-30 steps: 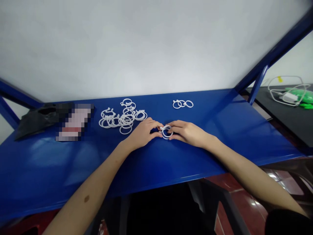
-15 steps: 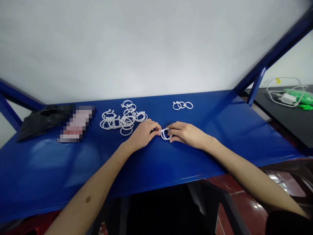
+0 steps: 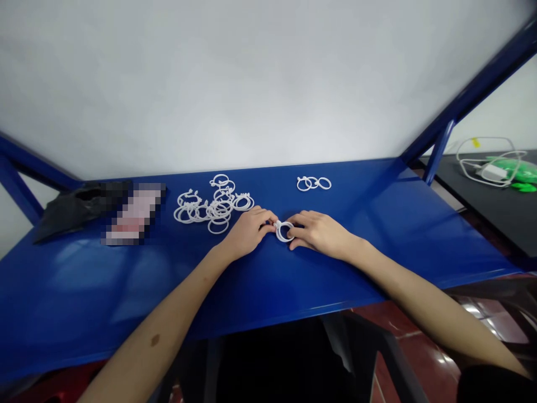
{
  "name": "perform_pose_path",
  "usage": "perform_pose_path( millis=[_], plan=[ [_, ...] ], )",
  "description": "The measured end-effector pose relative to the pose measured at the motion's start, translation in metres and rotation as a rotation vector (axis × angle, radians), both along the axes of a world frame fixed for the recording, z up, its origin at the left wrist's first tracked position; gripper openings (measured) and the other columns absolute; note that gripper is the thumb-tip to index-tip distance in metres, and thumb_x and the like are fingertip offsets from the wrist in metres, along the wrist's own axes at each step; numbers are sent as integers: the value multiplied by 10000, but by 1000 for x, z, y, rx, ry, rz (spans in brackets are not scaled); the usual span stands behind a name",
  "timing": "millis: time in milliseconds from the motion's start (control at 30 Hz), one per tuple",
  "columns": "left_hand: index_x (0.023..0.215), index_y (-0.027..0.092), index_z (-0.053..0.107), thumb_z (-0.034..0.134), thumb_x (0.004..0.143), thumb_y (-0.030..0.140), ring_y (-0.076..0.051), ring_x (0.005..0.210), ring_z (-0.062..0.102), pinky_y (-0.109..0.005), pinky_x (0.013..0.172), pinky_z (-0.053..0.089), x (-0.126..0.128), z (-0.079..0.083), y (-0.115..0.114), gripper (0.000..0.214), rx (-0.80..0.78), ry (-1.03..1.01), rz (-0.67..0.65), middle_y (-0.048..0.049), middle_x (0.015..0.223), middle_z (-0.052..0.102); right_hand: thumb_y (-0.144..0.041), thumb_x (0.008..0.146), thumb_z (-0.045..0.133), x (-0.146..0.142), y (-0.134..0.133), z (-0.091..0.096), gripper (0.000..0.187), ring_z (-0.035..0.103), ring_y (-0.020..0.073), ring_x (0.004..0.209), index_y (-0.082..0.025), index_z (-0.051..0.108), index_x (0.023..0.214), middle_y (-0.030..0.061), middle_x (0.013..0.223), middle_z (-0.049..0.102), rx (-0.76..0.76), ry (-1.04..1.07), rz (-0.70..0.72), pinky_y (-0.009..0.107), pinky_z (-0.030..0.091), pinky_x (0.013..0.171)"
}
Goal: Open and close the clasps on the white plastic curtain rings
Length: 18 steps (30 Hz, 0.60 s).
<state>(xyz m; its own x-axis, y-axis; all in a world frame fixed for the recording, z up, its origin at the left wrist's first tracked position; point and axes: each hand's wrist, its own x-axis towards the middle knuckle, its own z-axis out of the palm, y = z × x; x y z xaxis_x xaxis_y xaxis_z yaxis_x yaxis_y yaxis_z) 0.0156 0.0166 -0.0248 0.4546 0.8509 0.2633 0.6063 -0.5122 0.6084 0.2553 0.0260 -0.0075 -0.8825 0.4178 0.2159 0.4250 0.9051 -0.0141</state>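
Note:
A few white curtain rings (image 3: 284, 239), stacked close together, are held between my two hands just above the blue table. My left hand (image 3: 251, 230) pinches the knobbed side of these rings with thumb and fingertips. On the opposite side, the fingers of my right hand (image 3: 316, 232) are curled around the rings' edge, one fingertip reaching inside the loop. To the left of my left hand lies a loose pile of similar white rings (image 3: 218, 226) with small knobs. Farther back on the right, a small group of rings (image 3: 324, 187) rests on the table. My fingers partly hide the held rings.
On the left of the blue table (image 3: 268, 291) lie a black bag (image 3: 62, 215) and a blurred-out pinkish packet (image 3: 134, 212). A white wall rises behind. Blue frame bars (image 3: 440, 148) stand at the sides. At right, a dark surface holds a white cable with a charger (image 3: 494, 172).
Both hands stay at nearly the same spot. The held rings sit closer together now, and the right fingers have shifted slightly along them. The whole view has tilted a little.

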Motion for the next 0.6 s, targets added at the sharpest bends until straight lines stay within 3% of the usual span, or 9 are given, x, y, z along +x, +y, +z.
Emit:
perform_pose_path(
  millis=[200,400,600],
  plan=[
    [887,216,666,614,907,112,-171,846,591,-330,815,472,-1,0,0,118,5,9,-12,10,874,719,-401,994,568,0,0,1,260,625,212,910,-179,691,1055,105,1140,680,10,-17,-2,353,495,798],
    [920,220,676,598,918,122,-175,836,604,-348,804,499,1,-2,0,125,30,-26,-4,6,880,725,-309,1003,570,-3,-3,-2,221,653,255,1022,-153,694,1098,171,1308,624,25,2,-27,425,537,849],
    [1099,199,629,553,960,176,-192,956,641,-373,875,531,5,-2,-6,160,145,-6,36,-51,1045,691,-298,1019,534,-5,-6,1,220,665,220,953,-158,702,991,169,1440,526,-57,43,-91,440,554,856]
  ],
)
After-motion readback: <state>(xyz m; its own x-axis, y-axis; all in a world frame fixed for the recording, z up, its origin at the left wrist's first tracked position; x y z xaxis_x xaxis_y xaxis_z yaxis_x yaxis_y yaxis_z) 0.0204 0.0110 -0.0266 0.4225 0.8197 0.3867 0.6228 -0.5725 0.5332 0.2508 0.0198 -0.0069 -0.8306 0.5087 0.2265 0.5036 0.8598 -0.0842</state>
